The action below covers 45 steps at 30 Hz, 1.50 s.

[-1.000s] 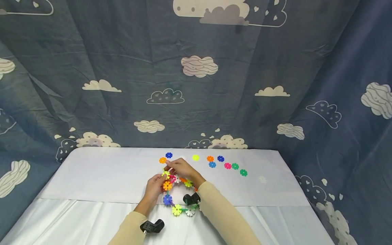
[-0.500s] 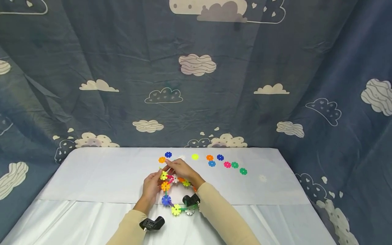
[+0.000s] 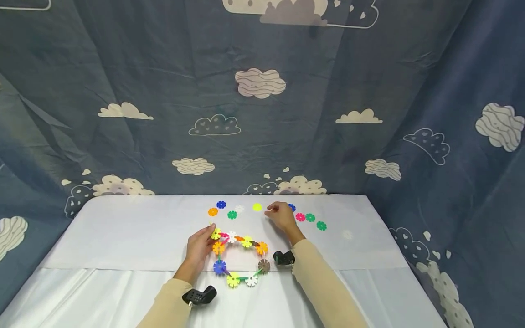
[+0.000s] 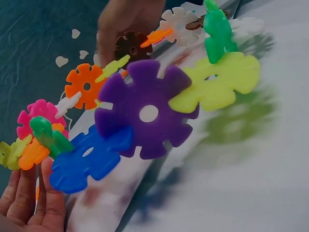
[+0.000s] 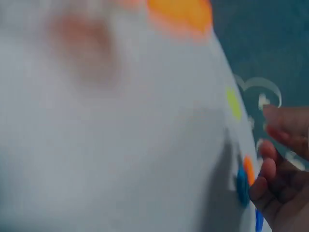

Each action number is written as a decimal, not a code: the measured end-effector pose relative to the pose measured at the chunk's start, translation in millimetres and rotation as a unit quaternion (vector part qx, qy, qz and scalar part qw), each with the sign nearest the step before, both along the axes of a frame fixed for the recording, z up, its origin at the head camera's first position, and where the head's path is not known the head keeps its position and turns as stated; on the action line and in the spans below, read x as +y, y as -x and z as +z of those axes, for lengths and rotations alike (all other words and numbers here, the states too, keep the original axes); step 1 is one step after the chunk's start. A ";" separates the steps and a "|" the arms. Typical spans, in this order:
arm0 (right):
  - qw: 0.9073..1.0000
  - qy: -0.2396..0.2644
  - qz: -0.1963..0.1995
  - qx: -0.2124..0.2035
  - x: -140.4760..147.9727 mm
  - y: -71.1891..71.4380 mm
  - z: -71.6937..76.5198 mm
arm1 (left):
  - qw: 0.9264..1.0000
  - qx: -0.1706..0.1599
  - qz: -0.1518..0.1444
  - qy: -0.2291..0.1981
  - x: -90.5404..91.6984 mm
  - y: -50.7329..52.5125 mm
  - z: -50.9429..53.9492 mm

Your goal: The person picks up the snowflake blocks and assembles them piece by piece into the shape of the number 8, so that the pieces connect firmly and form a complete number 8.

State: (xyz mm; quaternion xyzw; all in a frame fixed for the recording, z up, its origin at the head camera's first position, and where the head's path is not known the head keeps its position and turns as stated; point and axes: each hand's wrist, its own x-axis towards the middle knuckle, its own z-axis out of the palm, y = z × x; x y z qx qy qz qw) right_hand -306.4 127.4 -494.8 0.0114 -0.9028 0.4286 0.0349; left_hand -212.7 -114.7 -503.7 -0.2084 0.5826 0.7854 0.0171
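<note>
Since the right hand (image 3: pixel 283 217) has moved off, we see only the left hand (image 3: pixel 198 248) on the loop of flower pieces (image 3: pixel 233 279).
We find the right hand by the far loose pieces (image 3: pixel 301 217), near an orange piece (image 5: pixel 248 169) and a light blue piece (image 5: pixel 243 186); its fingers (image 5: pixel 269 169) are bent with a gap between, and we see nothing in them. The left hand pinches the loop at its far left side, by a yellow flower (image 3: pixel 215 233). The loop is close to us, held up over the white cloth (image 3: pixel 123 241). A green piece (image 3: pixel 232 215) now shows near where the right hand was. We think this means no joining just now, with one hand holding alone.
</note>
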 end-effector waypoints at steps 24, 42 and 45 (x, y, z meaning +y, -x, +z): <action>0.999 0.021 -0.033 -0.022 27.2 3.0 -10.6 | 0.998 0.036 -0.004 -0.044 -7.2 5.9 -1.6; 0.926 0.243 0.289 0.009 -73.9 -26.0 94.3 | 0.989 0.147 -0.007 0.008 16.9 -9.1 40.1; 0.929 0.231 0.288 0.009 -80.3 -27.1 95.4 | 0.989 0.149 -0.007 0.003 18.3 -9.9 40.6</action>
